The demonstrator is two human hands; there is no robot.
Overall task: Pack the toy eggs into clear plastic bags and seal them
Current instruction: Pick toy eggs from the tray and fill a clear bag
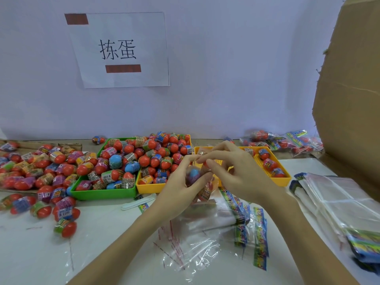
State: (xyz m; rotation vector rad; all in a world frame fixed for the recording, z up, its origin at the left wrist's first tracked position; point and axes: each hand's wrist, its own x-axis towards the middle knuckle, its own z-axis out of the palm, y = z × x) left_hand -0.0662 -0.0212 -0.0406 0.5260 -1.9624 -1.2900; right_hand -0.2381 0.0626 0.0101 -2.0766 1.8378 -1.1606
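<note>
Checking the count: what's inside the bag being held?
The clear bag shows a blue-topped egg and more below; both hands cover the rest, so no count.

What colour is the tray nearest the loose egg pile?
Green tray, seen in the head view.

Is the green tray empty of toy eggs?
No, the green tray is heaped full with toy eggs.

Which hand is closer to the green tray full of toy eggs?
Left. The left hand holds the clear plastic bag just right of the green plastic tray; the right hand is farther right, over the yellow tray.
</note>
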